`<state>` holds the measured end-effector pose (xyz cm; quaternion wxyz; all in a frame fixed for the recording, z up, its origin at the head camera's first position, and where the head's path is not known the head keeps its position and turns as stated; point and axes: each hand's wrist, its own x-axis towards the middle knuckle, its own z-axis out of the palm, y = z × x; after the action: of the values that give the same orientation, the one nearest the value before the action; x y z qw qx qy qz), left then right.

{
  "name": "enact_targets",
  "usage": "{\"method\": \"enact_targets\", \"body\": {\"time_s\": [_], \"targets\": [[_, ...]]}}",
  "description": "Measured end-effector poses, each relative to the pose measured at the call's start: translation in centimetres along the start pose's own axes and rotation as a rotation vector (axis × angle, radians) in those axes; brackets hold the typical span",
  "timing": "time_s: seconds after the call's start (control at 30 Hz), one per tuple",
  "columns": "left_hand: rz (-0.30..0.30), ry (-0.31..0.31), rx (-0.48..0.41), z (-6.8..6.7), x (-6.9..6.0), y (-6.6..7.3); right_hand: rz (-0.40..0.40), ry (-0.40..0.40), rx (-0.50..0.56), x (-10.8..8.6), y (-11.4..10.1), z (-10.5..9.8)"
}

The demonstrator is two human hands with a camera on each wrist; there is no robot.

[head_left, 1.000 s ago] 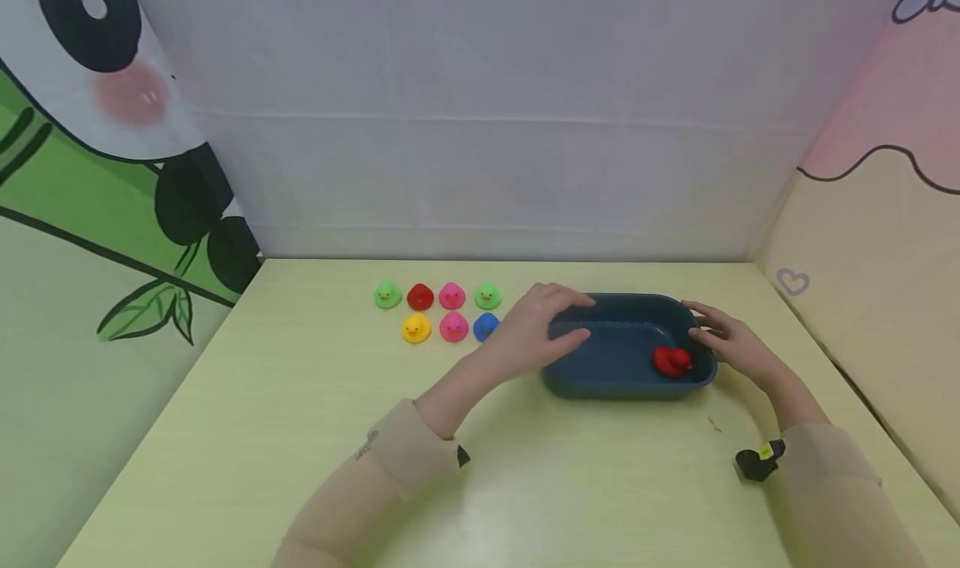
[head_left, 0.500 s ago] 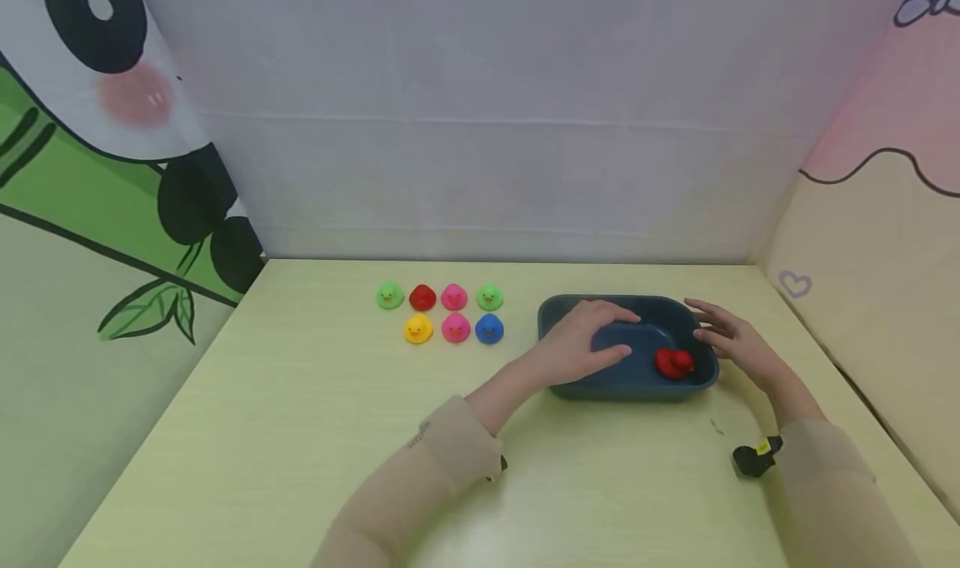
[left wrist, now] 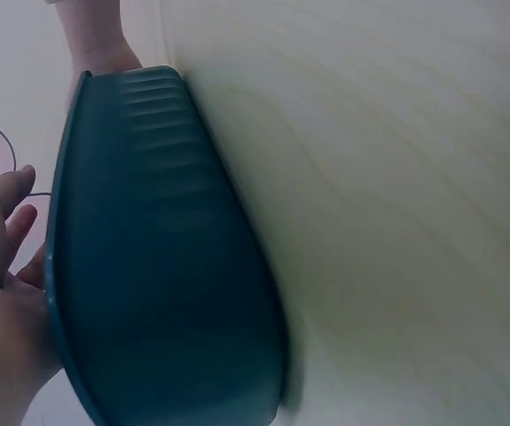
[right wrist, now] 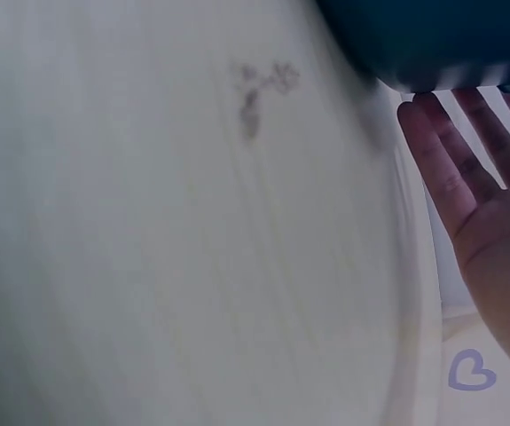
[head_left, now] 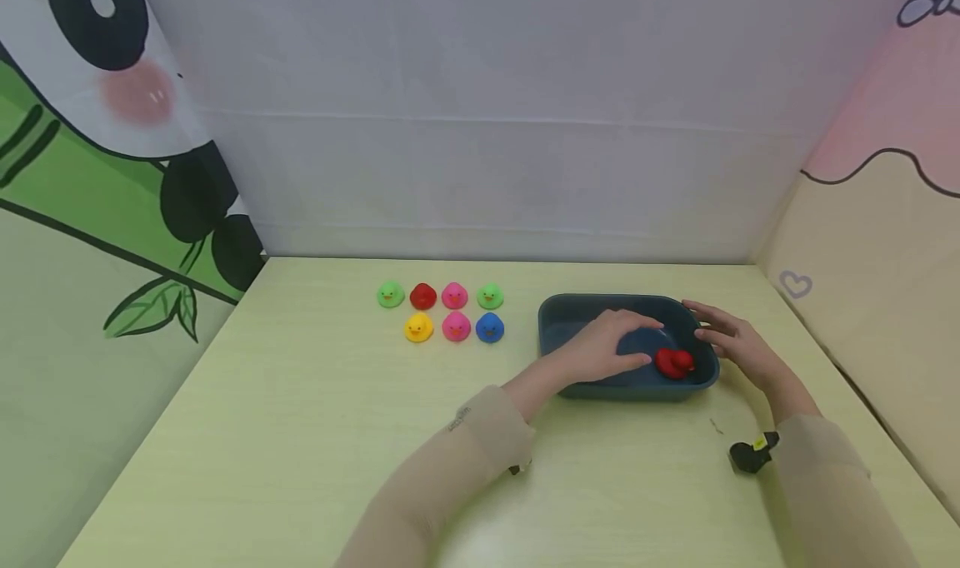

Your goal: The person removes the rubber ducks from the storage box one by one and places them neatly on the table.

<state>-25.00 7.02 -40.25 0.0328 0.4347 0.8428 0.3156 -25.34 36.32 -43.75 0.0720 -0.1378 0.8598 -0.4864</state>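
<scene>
A dark blue-green plastic basin (head_left: 551,326) stands on the table with a red rubber duck (head_left: 672,363) lying near its right end. My left hand (head_left: 600,347) reaches over the basin from the left, thumb and fingers spread apart and holding nothing. Its fingertips are just left of the red duck, apart from it. In the left wrist view, the basin's outer wall (left wrist: 166,240) hides part of that hand (left wrist: 6,311). My right hand (head_left: 738,347) is at the basin's right end; in the right wrist view its fairly straight fingers (right wrist: 445,169) reach the outer wall.
Left of the basin, several rubber ducks sit in two rows, among them a yellow one (head_left: 417,327), a blue one (head_left: 490,327) and a green one (head_left: 390,294). A grey-white cloth wall (head_left: 510,176) rises behind the table (head_left: 285,435). A printed panel (head_left: 862,260) stands at the right.
My left hand has moved right, from the basin's left end to near the red duck, uncovering the blue duck. The right hand has stayed at the basin's right end.
</scene>
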Motion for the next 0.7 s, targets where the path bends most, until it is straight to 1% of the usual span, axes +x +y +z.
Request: {"method": "enact_targets", "body": {"time_s": [0.13,0.37,0.53,0.7], "targets": [[-0.019,-0.034,0.023,0.6,1.0,-0.3,-0.002,-0.005,0.027,0.0,0.1,0.0],[-0.032,-0.104,0.042,1.5,2.5,-0.7,-0.002,-0.024,0.08,0.1,0.2,0.1],[-0.051,-0.164,0.035,2.0,3.3,-0.8,-0.012,-0.029,0.091,0.1,0.2,0.2],[-0.05,-0.226,0.04,2.5,3.8,-0.8,-0.03,-0.038,0.109,0.0,0.2,0.3]]}}
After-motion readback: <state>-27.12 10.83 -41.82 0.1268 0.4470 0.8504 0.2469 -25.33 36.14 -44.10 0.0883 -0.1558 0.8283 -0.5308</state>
